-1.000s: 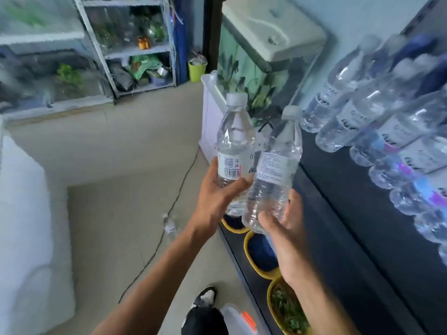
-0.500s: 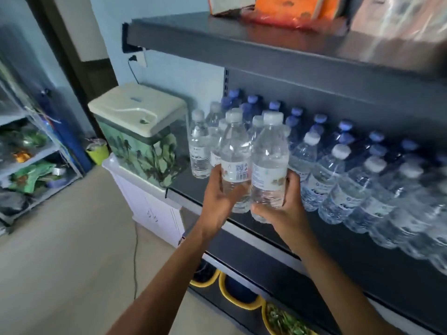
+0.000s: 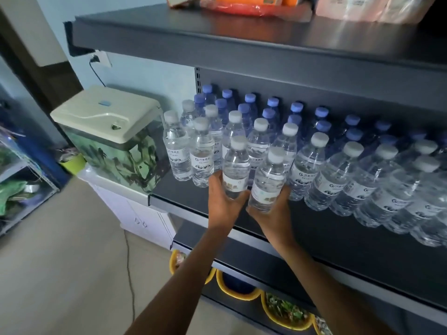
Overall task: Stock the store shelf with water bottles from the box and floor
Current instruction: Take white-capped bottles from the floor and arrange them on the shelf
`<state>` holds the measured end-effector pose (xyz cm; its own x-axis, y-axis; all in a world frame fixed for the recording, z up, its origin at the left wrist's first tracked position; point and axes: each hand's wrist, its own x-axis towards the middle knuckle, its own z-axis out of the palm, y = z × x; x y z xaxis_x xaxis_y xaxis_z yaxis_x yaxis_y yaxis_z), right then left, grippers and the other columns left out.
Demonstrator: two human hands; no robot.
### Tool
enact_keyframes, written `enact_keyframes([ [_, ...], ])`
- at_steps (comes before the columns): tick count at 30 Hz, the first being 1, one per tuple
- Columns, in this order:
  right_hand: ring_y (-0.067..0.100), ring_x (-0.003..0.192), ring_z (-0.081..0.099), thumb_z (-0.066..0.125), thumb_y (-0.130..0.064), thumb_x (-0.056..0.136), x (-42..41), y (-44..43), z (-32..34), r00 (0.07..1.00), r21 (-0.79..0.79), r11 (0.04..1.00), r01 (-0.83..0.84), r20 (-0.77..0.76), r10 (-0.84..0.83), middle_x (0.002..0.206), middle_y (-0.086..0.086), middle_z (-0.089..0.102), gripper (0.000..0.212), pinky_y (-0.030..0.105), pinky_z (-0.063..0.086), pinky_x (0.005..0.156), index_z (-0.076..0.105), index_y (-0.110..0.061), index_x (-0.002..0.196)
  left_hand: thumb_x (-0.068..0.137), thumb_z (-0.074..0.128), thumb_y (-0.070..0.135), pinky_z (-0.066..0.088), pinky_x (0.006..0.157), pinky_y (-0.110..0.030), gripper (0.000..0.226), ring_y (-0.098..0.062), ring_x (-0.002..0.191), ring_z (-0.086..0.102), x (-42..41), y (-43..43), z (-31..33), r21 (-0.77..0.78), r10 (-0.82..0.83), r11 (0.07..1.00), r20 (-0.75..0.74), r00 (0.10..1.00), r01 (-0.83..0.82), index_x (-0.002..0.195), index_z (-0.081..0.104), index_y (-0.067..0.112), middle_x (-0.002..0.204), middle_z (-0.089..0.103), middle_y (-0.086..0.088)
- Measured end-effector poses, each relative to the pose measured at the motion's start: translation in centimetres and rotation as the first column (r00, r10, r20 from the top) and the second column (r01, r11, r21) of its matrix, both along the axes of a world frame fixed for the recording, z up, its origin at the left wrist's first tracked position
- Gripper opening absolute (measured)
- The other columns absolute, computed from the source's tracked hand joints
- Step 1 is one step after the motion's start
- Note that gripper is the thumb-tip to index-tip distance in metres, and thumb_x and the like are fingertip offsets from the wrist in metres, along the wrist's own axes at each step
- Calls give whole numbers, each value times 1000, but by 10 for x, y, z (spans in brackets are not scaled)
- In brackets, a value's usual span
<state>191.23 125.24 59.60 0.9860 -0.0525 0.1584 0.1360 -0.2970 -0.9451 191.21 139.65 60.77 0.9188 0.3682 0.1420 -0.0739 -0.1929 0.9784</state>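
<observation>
My left hand (image 3: 221,201) grips a clear white-capped water bottle (image 3: 235,165) by its lower half. My right hand (image 3: 275,209) grips a second such bottle (image 3: 267,180) just to the right of it. Both bottles stand upright, side by side, at the front of the dark shelf (image 3: 338,238), right in front of the stocked rows. Behind them stand several white-capped bottles (image 3: 200,153) and, further back, several blue-capped bottles (image 3: 271,110). I cannot tell whether the held bottles rest on the shelf. No box is in view.
A fish tank with a cream lid (image 3: 108,131) sits on a white cabinet (image 3: 135,213) left of the shelf. An upper shelf (image 3: 242,39) hangs overhead with packets on it. Yellow-rimmed bowls (image 3: 237,288) sit on the lower shelf. A cable (image 3: 129,274) runs across the floor.
The view swung from the floor up to the shelf. Both hands carried the two bottles forward and down to the shelf's front, against the stocked rows.
</observation>
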Motion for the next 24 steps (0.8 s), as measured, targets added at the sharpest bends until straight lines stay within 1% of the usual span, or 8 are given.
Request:
enact_keyframes([
  [4, 22, 133, 50, 94, -31, 65, 2, 5, -6, 996, -137, 987, 79, 58, -72, 138, 1, 54, 99, 53, 46, 108, 39, -22, 147, 70, 89, 28, 51, 108, -40, 86, -8, 130, 54, 0, 6, -9, 7, -13, 1000, 12, 1000, 13, 139, 38, 27, 134, 53, 7],
  [7, 21, 131, 39, 94, -30, 62, -6, 8, -2, 983, -201, 967, 160, 122, -137, 135, 4, 46, 102, 45, 37, 112, 39, -12, 146, 76, 84, 21, 47, 111, -41, 80, -9, 133, 54, -4, 14, -14, 0, -97, 995, 43, 994, 97, 142, 39, 27, 139, 57, 6],
  [10, 16, 131, 38, 91, -37, 63, -8, 12, 6, 979, -154, 973, 171, 135, -151, 132, -6, 39, 100, 43, 40, 111, 37, -17, 145, 85, 75, 11, 46, 111, -32, 73, -2, 132, 53, -8, 20, -15, -17, -142, 990, 12, 990, 142, 145, 40, 31, 141, 57, 11],
  [12, 19, 128, 48, 90, -37, 65, -5, 13, 7, 980, -110, 981, 157, 139, -141, 132, -7, 46, 93, 46, 48, 107, 40, -20, 141, 88, 71, 9, 47, 109, -30, 69, -1, 129, 56, -8, 22, -16, 4, -161, 987, -13, 987, 161, 145, 41, 34, 138, 60, 13],
  [16, -3, 115, 61, 86, -10, 77, 2, 13, 7, 996, 8, 998, 61, 62, -61, 125, -16, 59, 81, 34, 55, 100, 38, -17, 142, 81, 81, 29, 45, 109, -35, 64, -8, 129, 51, -5, 20, -21, 106, -71, 992, -37, 997, 74, 138, 50, 27, 132, 59, 9],
  [19, 4, 121, 61, 77, 2, 80, 6, 8, 4, 999, 52, 998, -33, 20, 32, 130, -8, 59, 78, 36, 53, 105, 31, -9, 143, 75, 83, 39, 41, 108, -37, 74, -14, 126, 39, -5, 14, -24, 191, 34, 981, -63, 997, -21, 139, 50, 19, 128, 49, 2],
  [22, 9, 121, 60, 74, -13, 74, 8, 8, 2, 999, 35, 998, -43, 12, 43, 131, 0, 58, 77, 31, 52, 102, 37, -12, 142, 80, 69, 36, 36, 109, -31, 72, -11, 132, 38, -9, 15, -25, 88, -77, 993, -21, 997, 78, 148, 45, 26, 138, 48, 5],
  [24, 17, 124, 55, 80, -30, 68, 8, 12, 0, 997, -69, 997, 34, 73, -29, 133, 2, 51, 82, 43, 51, 104, 42, -18, 140, 84, 64, 21, 41, 114, -41, 67, -11, 135, 48, -13, 21, -25, -6, -143, 990, 34, 989, 143, 148, 45, 31, 143, 54, 7],
])
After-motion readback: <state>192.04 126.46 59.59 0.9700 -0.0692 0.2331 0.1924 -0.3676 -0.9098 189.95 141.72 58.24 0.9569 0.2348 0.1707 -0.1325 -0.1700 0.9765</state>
